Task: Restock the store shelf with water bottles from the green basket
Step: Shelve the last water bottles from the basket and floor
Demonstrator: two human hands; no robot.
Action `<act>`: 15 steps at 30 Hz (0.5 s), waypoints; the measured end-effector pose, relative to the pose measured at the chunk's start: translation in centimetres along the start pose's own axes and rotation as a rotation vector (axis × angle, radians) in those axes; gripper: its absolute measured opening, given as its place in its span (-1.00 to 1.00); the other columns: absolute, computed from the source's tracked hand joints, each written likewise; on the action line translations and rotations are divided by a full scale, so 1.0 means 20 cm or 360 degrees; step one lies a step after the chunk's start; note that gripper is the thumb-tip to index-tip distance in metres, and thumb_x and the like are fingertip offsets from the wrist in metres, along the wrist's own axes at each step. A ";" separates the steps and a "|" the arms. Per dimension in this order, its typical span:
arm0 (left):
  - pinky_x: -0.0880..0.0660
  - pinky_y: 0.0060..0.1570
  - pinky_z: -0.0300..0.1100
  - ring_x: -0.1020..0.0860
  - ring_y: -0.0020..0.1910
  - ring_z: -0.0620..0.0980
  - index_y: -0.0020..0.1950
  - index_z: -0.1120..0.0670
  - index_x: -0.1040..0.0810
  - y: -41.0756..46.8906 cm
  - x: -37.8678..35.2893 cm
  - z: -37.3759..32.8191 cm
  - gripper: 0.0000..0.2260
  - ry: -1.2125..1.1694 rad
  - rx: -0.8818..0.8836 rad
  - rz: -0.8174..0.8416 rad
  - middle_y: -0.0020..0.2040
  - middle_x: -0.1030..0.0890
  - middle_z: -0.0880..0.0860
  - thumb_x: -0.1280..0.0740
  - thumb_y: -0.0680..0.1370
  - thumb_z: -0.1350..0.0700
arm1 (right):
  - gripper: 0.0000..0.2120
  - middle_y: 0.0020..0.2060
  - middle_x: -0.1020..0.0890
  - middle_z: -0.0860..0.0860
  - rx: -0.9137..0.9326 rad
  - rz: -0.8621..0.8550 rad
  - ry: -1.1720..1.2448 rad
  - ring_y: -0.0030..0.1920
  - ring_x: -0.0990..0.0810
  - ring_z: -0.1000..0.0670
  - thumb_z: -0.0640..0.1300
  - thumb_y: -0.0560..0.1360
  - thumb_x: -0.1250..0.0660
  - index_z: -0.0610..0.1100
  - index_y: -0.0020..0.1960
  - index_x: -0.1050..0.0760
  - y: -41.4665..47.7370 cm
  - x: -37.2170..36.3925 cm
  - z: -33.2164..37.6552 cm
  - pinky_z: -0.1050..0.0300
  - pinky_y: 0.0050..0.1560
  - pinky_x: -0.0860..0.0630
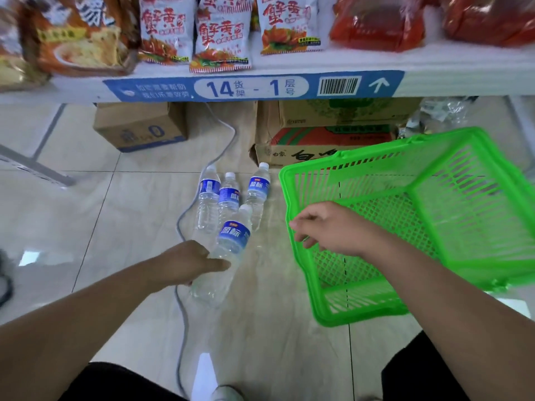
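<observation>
Bottle (pixel 231 247) clear, blue-labelled, cap at twelve o'clock, gripped low by left hand (pixel 185 263). At three o'clock, right hand (pixel 327 230) loosely curled, empty, above basket (pixel 347 160) rim.

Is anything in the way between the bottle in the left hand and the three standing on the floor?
Nothing visible. The left hand grips the bottle in front of the three standing bottles; a grey cable lies on the floor to their left, and the green basket sits off right.

Glossy beige floor tiles (pixel 86 212) with pale glare, cardboard boxes (pixel 139 125), grey cable (pixel 178 227)
</observation>
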State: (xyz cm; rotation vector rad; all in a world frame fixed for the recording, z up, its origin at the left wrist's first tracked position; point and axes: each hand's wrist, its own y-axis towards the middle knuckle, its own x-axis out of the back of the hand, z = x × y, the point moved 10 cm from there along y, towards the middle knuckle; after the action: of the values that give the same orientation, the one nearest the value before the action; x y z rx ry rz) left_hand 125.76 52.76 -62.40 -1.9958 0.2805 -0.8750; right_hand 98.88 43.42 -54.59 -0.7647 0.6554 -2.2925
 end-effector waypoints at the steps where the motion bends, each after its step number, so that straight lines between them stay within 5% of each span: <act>1: -0.41 -0.27 -0.17 -0.48 -0.36 -0.01 -0.28 0.10 -0.48 -0.09 0.04 -0.05 -0.51 0.0033 -0.0038 -0.0056 -0.35 -0.48 0.04 -0.56 0.34 -0.29 | -0.73 -0.03 -0.74 -0.02 -0.0019 0.0026 0.0103 -0.06 -0.74 -0.03 0.10 0.61 -0.31 -0.09 0.07 -0.60 0.00 -0.03 0.01 -0.03 0.02 -0.63; 4: -0.34 -0.25 -0.12 -0.42 -0.39 -0.07 -0.34 0.06 -0.38 -0.37 0.14 -0.21 -0.49 0.0181 -0.0183 -0.0283 -0.39 -0.42 -0.03 -0.51 0.39 -0.30 | -0.65 0.04 -0.71 -0.15 -0.0018 0.0079 0.0369 -0.06 -0.72 -0.05 0.16 0.61 -0.29 -0.13 0.09 -0.57 -0.04 -0.14 0.13 0.02 -0.03 -0.63; 10: -0.48 -0.26 -0.23 -0.58 -0.32 -0.23 -0.15 -0.07 -0.64 -0.75 0.13 -0.55 -0.73 0.0076 -0.0562 -0.0454 -0.23 -0.65 -0.15 -0.50 0.43 -0.25 | -0.57 -0.09 -0.73 -0.08 -0.0055 -0.0110 0.1018 -0.16 -0.74 -0.11 0.26 0.53 -0.34 -0.10 0.09 -0.55 -0.17 -0.07 0.34 -0.07 -0.16 -0.70; 15: -0.56 -0.18 -0.09 -0.60 -0.30 -0.19 -0.05 -0.17 -0.67 -0.99 0.19 -0.84 -0.71 -0.0119 -0.0777 -0.0580 -0.20 -0.67 -0.13 -0.48 0.37 -0.32 | -0.76 -0.16 -0.73 0.02 0.0156 -0.0399 0.1114 -0.24 -0.72 -0.02 0.16 0.55 -0.37 0.00 0.04 -0.58 -0.41 0.25 0.49 0.00 -0.27 -0.65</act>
State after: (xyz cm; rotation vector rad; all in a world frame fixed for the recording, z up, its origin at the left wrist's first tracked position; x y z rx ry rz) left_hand 114.44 50.89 -38.87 -2.5830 0.0896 -1.0245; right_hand 98.82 43.08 -40.75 0.0355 0.7659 -2.8100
